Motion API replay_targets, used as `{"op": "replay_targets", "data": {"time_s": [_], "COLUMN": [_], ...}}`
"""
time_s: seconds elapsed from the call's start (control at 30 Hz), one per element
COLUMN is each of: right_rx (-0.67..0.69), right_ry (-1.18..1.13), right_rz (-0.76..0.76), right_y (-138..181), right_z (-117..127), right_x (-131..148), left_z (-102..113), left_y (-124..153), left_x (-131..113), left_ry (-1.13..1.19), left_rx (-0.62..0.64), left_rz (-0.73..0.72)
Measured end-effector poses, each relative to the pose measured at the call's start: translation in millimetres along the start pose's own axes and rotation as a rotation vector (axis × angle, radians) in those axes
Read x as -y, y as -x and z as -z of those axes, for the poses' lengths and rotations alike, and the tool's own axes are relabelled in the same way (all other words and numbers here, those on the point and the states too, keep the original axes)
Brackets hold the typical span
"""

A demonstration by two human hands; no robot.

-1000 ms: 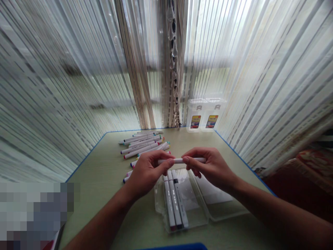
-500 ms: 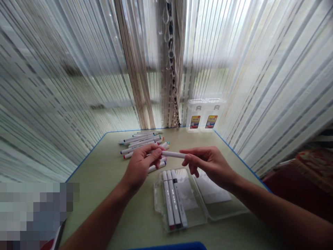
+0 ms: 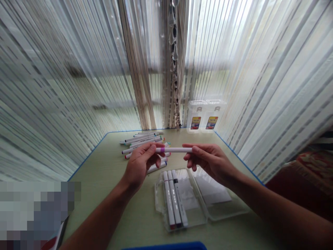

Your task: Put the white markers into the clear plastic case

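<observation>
A white marker with a purple band lies level between my two hands, above the table. The fingers of my left hand pinch its left end, close to the purple band. At its other end, my right hand grips it between thumb and fingers. Below them lies an open clear plastic case, with three white markers side by side in its left half. Behind my left hand is a loose pile of white markers with variously coloured ends, partly hidden by that hand.
Two clear cases with yellow labels stand upright at the table's back edge. String curtains hang behind the pale green table. A blue object shows at the front edge. Patterned fabric is at the right.
The marker has turned level and its purple band now shows near my left fingers. My right hand has shifted slightly right along with its end.
</observation>
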State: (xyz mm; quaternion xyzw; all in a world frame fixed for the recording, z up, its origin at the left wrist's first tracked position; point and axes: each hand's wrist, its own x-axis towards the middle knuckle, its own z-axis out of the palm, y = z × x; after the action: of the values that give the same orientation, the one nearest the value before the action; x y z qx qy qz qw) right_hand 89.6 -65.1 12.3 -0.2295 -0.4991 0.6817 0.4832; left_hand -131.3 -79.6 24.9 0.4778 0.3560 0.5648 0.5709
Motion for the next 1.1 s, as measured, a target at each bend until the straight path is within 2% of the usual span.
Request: {"op": "replay_targets", "data": {"time_s": [0.3,0.63,0.87,1.1], "right_rx": [-0.157,-0.246,-0.278,-0.284], "right_ry": [-0.027,-0.047,-0.058,-0.04], "right_rz": [-0.014,-0.055,-0.086,-0.087], "right_y": [-5.1,-7.7,-8.5,-6.7], "right_z": [3.4,5.3,5.9,3.0], "right_x": [6.4,7.9,8.5,8.9], "left_z": [1.1,3.3,1.4,0.0], "left_y": [3.4,6.2,6.1,5.0], "left_x": [0.9,1.5,-1.8,-3.7], "left_ry": [-0.004,-0.117,-0.265,-0.303], "left_rx": [0.112,0.231,0.228,0.164], "left_rz": [-0.016,-0.076,-0.123,-0.087]}}
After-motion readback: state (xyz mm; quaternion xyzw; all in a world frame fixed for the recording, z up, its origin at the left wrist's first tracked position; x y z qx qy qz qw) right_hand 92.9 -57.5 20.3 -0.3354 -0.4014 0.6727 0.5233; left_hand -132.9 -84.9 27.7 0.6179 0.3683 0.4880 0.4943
